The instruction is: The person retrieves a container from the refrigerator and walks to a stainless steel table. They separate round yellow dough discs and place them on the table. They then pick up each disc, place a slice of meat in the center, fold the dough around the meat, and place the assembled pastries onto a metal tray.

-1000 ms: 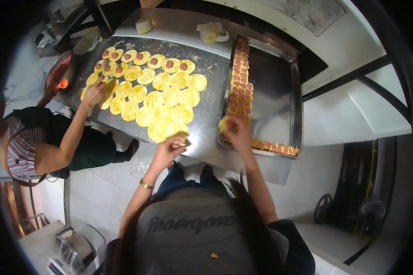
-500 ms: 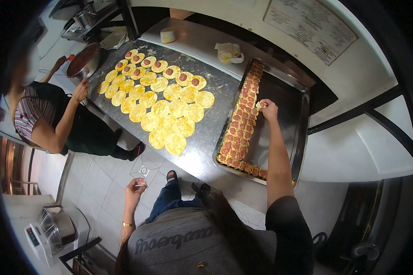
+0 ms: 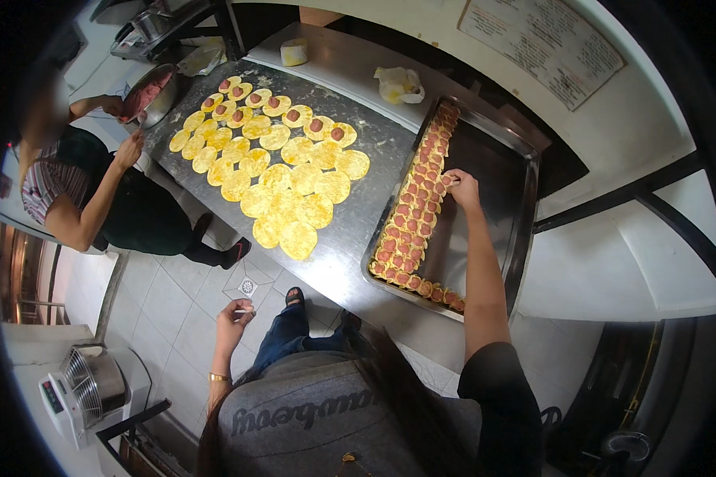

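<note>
My right hand [image 3: 463, 189] is over the big metal tray [image 3: 493, 215], fingers pinched on a small meat-topped dough piece at the right edge of the packed rows. Those filled dough pieces [image 3: 410, 226], yellow with pink meat centres, run along the tray's left side and turn along its near end. My left hand [image 3: 232, 324] hangs low over the floor, left of the tray, its fingers closed around a small pale thing, too small to name. On the worktop left of the tray lie many flat yellow dough rounds [image 3: 297, 238], with meat lumps [image 3: 317, 125] on the far ones.
At the left a co-worker [image 3: 95, 183] leans over a metal bowl of pink meat [image 3: 155, 94]. A plastic bag [image 3: 399, 85] and a pale yellow tub [image 3: 293, 52] stand on the back ledge. A mixer [image 3: 95, 389] stands at the lower left.
My right hand has lowered the dough piece against the row's edge. My left hand has stayed nearly in place. The co-worker's far hand has moved down to the bowl, which looks tilted.
</note>
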The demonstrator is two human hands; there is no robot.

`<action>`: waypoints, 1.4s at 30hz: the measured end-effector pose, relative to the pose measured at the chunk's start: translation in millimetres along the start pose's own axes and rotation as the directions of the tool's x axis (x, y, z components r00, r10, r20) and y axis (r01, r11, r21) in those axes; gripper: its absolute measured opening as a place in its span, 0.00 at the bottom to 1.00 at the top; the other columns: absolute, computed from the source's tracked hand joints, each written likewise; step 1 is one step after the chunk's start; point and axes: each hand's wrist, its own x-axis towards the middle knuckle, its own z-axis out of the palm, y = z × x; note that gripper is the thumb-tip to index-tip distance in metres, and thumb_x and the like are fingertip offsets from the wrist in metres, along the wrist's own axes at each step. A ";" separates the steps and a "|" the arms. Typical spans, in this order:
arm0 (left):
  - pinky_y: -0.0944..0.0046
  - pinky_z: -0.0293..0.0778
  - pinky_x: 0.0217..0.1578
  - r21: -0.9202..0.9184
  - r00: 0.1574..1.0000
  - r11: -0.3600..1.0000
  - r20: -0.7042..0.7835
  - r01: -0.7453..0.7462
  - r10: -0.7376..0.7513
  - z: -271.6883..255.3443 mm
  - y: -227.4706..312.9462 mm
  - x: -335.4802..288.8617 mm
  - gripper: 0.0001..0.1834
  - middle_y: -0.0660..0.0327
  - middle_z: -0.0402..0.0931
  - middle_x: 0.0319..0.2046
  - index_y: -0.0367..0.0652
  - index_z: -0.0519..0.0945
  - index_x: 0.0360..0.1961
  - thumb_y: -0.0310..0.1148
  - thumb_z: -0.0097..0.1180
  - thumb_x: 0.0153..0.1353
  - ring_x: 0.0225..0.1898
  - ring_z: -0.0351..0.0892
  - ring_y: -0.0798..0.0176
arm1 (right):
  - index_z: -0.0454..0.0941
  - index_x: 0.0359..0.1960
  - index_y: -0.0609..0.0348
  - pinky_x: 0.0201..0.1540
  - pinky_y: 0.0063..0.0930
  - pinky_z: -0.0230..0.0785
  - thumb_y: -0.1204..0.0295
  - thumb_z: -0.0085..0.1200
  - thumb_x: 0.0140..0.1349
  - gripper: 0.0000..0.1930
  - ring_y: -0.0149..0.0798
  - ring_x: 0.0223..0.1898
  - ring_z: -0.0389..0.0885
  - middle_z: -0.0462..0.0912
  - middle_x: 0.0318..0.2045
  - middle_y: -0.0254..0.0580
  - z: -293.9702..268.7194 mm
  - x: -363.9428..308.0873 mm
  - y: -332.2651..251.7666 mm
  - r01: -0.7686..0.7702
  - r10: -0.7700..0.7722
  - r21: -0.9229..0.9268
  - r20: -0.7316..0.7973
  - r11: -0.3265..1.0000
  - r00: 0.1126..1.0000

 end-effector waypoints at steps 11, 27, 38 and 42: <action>0.71 0.74 0.35 0.034 0.999 0.999 0.043 0.028 -0.030 1.6 6.1 0.9 0.14 0.63 0.78 0.35 0.36 0.77 0.41 0.20 0.59 0.51 0.34 0.79 0.69 | 0.80 0.41 0.56 0.38 0.26 0.71 0.80 0.56 0.45 0.17 0.34 0.33 0.81 0.83 0.30 0.43 -0.3 5.0 -2.0 0.038 -0.041 0.040 0.073 0.998 0.996; 0.70 0.74 0.34 0.059 0.991 0.998 0.132 0.001 -0.009 -17.9 -0.6 35.1 0.14 0.61 0.78 0.35 0.35 0.78 0.40 0.19 0.60 0.50 0.33 0.78 0.69 | 0.80 0.42 0.61 0.39 0.21 0.71 0.83 0.46 0.50 0.17 0.30 0.35 0.80 0.83 0.32 0.41 12.1 0.7 12.4 -0.017 0.024 0.192 -0.032 0.981 0.999; 0.70 0.74 0.34 0.002 0.988 0.999 0.154 0.032 -0.032 -46.4 -22.4 75.1 0.13 0.63 0.78 0.35 0.35 0.77 0.39 0.19 0.61 0.50 0.34 0.78 0.70 | 0.80 0.38 0.64 0.36 0.22 0.71 0.80 0.49 0.56 0.10 0.33 0.30 0.80 0.82 0.30 0.40 64.8 23.1 -66.0 0.301 -0.092 0.450 -0.429 0.840 0.899; 0.70 0.74 0.35 -0.020 0.992 1.000 0.125 -0.011 0.013 -61.4 -5.8 85.5 0.13 0.62 0.78 0.36 0.36 0.77 0.40 0.19 0.60 0.51 0.35 0.78 0.69 | 0.81 0.34 0.62 0.39 0.34 0.72 0.71 0.57 0.50 0.11 0.49 0.34 0.81 0.82 0.33 0.50 137.1 51.9 -129.8 0.163 -0.137 0.119 -0.204 0.979 0.969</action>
